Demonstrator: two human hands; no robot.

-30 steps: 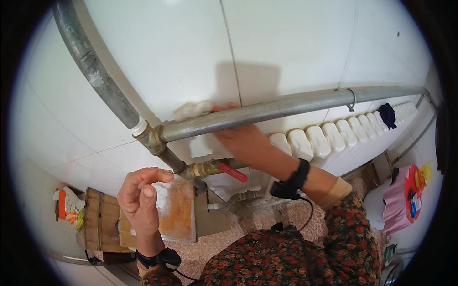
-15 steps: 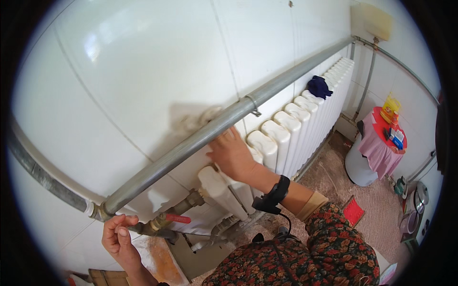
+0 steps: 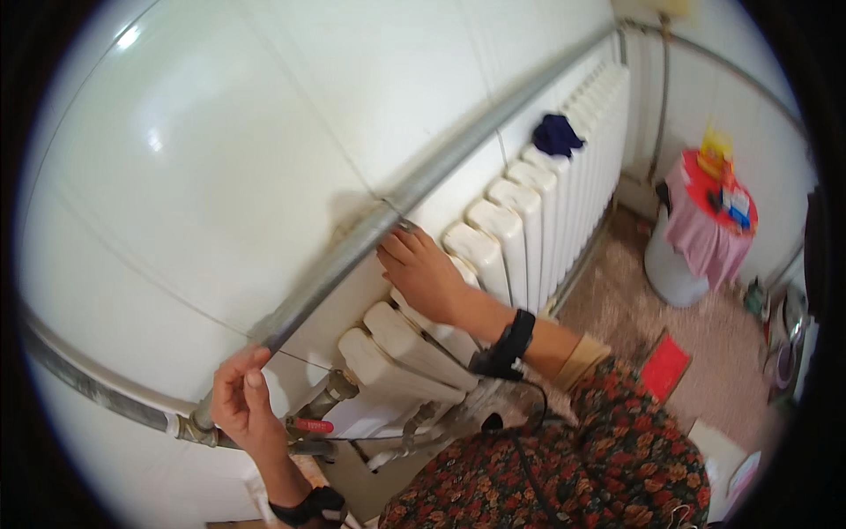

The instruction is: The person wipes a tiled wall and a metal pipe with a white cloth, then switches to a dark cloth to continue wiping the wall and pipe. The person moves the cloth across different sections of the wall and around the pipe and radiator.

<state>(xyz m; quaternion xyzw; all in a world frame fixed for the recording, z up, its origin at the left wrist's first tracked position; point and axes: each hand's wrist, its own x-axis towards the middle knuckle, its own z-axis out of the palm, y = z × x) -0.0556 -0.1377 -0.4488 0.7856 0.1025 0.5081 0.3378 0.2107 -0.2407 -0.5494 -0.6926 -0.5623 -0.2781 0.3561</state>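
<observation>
My right hand reaches under the grey metal pipe that slants along the tiled wall, just above the white radiator. Its fingers bend around the pipe's underside by a small clip; the tips are hidden, and what they press on cannot be made out. Lower left, my left hand is loosely closed with its thumb up, its fingertips close to the pipe's lower stretch. Nothing shows in it; whether it touches the pipe I cannot tell. Below it is a valve with a red lever.
A dark blue cloth lies on the radiator. Right of it stands a grey bin with a pink cloth and red top bearing small packages. A red flat object and a pot are on the right.
My right hand has moved along the pipe, away from the valve, to the clip. My left hand has risen toward the pipe. A pale shape behind the pipe shows less, and the view has tilted.
</observation>
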